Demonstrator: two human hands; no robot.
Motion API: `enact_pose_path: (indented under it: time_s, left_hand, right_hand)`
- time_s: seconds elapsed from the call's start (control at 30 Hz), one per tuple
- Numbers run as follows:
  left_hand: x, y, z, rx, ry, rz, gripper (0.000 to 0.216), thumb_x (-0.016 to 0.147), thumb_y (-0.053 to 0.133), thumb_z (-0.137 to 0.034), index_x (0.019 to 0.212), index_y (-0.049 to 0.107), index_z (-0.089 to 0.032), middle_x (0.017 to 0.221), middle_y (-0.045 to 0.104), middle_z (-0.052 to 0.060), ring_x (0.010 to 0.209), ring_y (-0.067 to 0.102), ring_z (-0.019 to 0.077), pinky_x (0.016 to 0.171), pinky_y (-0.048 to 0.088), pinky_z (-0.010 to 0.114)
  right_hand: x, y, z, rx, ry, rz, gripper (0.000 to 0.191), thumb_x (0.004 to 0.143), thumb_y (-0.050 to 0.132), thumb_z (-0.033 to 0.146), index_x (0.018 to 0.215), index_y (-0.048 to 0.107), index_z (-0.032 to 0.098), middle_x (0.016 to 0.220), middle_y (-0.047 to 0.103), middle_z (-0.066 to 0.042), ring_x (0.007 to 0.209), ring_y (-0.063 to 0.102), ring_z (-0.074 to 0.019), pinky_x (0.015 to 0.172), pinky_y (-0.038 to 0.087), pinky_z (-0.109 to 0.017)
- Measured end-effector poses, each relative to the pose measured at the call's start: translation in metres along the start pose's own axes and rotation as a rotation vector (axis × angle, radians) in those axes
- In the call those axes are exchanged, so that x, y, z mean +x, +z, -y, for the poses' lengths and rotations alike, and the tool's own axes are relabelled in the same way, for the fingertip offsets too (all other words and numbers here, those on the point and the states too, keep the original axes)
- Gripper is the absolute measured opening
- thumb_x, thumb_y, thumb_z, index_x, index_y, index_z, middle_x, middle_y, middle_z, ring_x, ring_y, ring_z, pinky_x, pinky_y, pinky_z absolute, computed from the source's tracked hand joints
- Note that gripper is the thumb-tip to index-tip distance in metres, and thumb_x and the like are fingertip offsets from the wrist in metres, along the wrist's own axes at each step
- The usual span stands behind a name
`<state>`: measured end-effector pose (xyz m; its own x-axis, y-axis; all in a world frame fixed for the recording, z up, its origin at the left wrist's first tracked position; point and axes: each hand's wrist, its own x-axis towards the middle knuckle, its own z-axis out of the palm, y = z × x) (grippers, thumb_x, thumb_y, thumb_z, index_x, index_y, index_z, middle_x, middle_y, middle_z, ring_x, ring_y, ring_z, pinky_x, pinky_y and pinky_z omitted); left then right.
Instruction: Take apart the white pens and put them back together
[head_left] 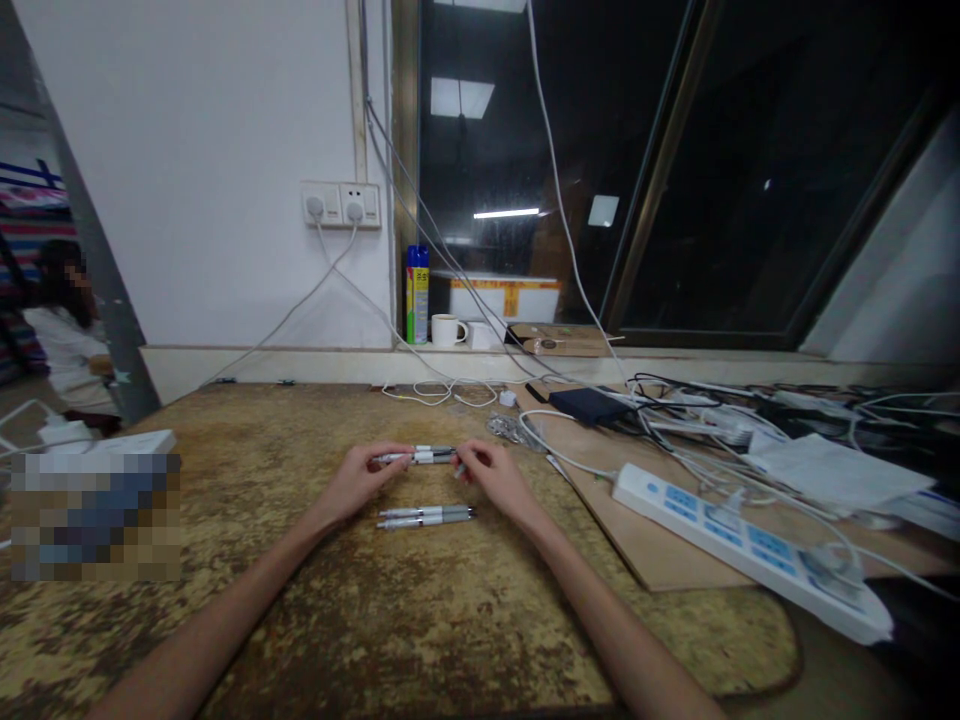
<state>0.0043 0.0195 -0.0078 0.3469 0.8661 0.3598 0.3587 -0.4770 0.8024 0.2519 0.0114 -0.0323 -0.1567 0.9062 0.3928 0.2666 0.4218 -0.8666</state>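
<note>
— Pinching what in the left hand (pixel 366 476)?

— Clamping thumb and fingers on the left end of what looks like a pair of slim pens (pixel 431 457), lying crosswise between both hands, over the worn wooden tabletop (pixel 315 610). Cannot tell whether resting on it or lifted slightly.

— And doing what with the right hand (pixel 491 472)?

— Curling thumb and fingers close together at the right end of those pens, around a small pale piece (pixel 460 469) too blurred to name. Cannot tell whether gripping or merely touching.

— Seeing any more pens?

— Yes, finding two loose pens (pixel 442 513) nearer the body, lying side by side on the wood, with grey sections toward the right.

— Spotting anything beyond the right hand?

— Finding a shiny crumpled heap (pixel 512 430) near the fingers, then a tan board (pixel 637 545). Noticing also a white power strip (pixel 735 545) slanting across the board's right side, with a flat dark box (pixel 589 405) farther back.

— And looking up to the windowsill?

— Seeing a spray can (pixel 418 297) standing upright, just beside a white mug (pixel 445 331).
</note>
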Motion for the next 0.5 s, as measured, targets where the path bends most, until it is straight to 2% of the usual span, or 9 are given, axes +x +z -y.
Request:
enact_pose_path:
  time_s: [0.33, 0.43, 0.5]
  left_hand:
    - [0.0029, -0.0015, 0.0041, 0.006, 0.020, -0.008, 0.040, 0.089, 0.064, -0.048, 0.110, 0.078, -0.017, 0.111, 0.076, 0.009, 0.096, 0.068, 0.0247, 0.084, 0.050, 0.031]
    - [0.0023, -0.0024, 0.0037, 0.019, 0.020, -0.009, 0.040, 0.089, 0.063, -0.048, 0.110, 0.077, -0.017, 0.108, 0.077, 0.008, 0.090, 0.067, 0.0232, 0.080, 0.049, 0.029]
    - [0.0022, -0.0035, 0.0033, 0.019, 0.009, -0.019, 0.041, 0.089, 0.064, -0.048, 0.111, 0.077, -0.016, 0.104, 0.077, 0.009, 0.086, 0.066, 0.0220, 0.075, 0.048, 0.028]
  right_hand:
    - [0.0013, 0.0020, -0.0009, 0.055, 0.016, -0.004, 0.046, 0.095, 0.050, 0.055, 0.085, 0.073, 0.017, 0.072, 0.069, -0.004, 0.067, 0.062, -0.0172, 0.069, 0.048, -0.028]
    - [0.0021, 0.0036, -0.0035, 0.124, 0.046, -0.031, 0.054, 0.097, 0.041, 0.058, 0.085, 0.073, 0.016, 0.074, 0.071, -0.006, 0.067, 0.064, -0.0190, 0.071, 0.051, -0.031]
    - [0.0032, 0.0027, -0.0051, 0.129, 0.027, -0.089, 0.049, 0.096, 0.043, 0.055, 0.084, 0.073, 0.017, 0.076, 0.071, -0.007, 0.071, 0.065, -0.0201, 0.074, 0.052, -0.033]
